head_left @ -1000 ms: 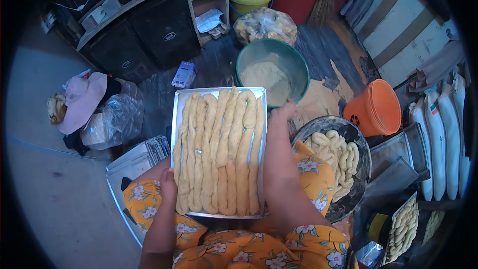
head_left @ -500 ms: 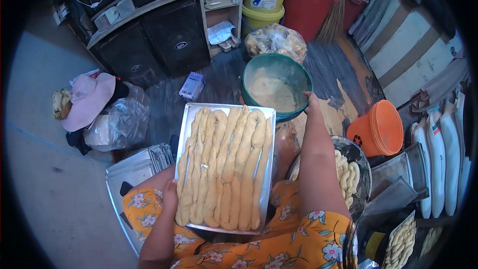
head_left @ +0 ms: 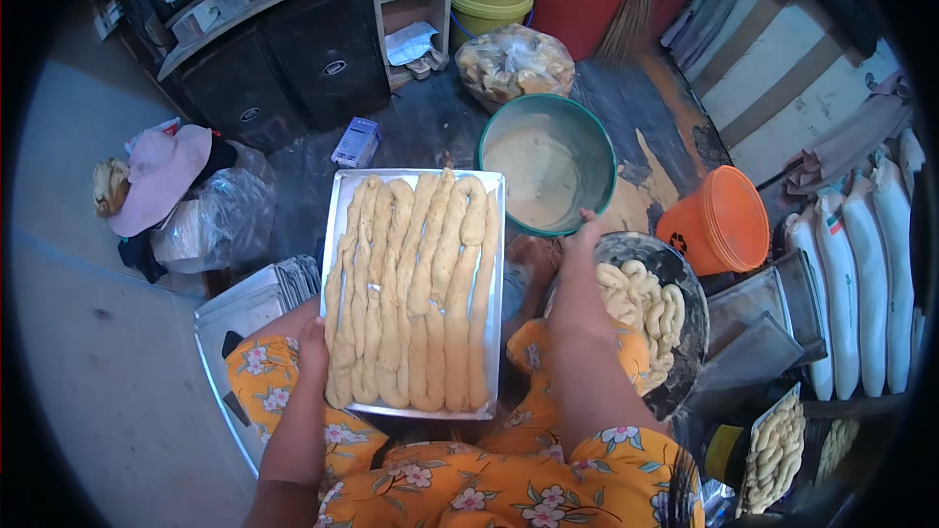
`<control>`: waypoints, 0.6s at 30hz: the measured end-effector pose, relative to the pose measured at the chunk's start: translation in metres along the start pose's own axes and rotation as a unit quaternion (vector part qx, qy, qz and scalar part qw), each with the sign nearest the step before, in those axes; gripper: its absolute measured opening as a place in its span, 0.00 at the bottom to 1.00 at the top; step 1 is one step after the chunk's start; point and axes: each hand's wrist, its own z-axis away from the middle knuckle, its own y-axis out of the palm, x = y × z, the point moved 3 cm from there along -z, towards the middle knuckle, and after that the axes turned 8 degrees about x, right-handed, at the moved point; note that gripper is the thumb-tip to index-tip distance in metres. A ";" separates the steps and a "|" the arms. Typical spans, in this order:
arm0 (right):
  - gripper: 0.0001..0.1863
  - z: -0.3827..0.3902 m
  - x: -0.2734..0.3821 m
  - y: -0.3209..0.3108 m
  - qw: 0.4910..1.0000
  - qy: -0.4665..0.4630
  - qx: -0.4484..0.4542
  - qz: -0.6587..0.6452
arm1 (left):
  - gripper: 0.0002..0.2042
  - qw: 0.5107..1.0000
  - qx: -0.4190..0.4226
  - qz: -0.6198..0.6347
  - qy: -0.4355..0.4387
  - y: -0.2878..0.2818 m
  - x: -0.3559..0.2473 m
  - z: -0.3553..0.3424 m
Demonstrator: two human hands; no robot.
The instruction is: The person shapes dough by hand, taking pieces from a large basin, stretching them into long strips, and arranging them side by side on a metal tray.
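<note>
My left hand [head_left: 311, 347] grips the left edge of a silver baking tray [head_left: 497, 332], which is tilted above my lap. Long strips of dough [head_left: 411, 293] lie side by side on it, some of them twisted or folded over. My right arm reaches forward, and my right hand [head_left: 589, 227] is closed at the near rim of a green basin [head_left: 608, 161] with pale flour-like powder in it; its fingertips are partly hidden. Below that forearm, a dark round pan [head_left: 696, 318] holds coiled dough pieces [head_left: 646, 303].
An orange bucket [head_left: 724, 225], grey trays [head_left: 753, 323] and filled white sacks [head_left: 856, 274] stand to the right. Stacked trays [head_left: 259, 298] and a pink hat [head_left: 161, 176] on plastic bags sit left. Ahead are a purple box [head_left: 358, 143], a bulging clear bag [head_left: 514, 68] and large buckets [head_left: 587, 5].
The green basin has come down from a tilt to lie flatter, shifting slightly nearer and rightward, with my right hand still at its rim. My left hand keeps hold of the tray.
</note>
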 end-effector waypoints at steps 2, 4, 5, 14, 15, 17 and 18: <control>0.26 0.004 -0.001 -0.031 0.987 -0.140 -0.066 0.028 | 0.16 0.998 0.034 0.050 0.016 0.022 -0.005 -0.011; 0.32 0.031 -0.019 -0.028 0.960 -0.245 -0.129 0.050 | 0.15 0.999 0.040 0.024 0.011 0.025 -0.017 -0.007; 0.38 0.068 -0.042 0.004 0.971 -0.170 -0.168 0.029 | 0.15 1.000 0.015 0.016 0.007 0.005 -0.004 0.002; 0.48 0.181 -0.066 0.008 0.791 0.371 0.076 0.480 | 0.20 0.909 0.123 0.354 -0.184 0.022 -0.004 -0.001; 0.48 0.193 -0.074 0.001 0.790 0.371 0.075 0.481 | 0.20 0.908 0.122 0.355 -0.185 0.022 -0.005 0.000; 0.43 0.201 -0.089 0.002 0.856 0.317 0.193 0.359 | 0.26 0.891 0.203 0.321 -0.250 0.024 -0.007 -0.002; 0.43 0.197 -0.092 0.001 0.856 0.317 0.193 0.359 | 0.26 0.891 0.203 0.320 -0.250 0.024 -0.005 -0.006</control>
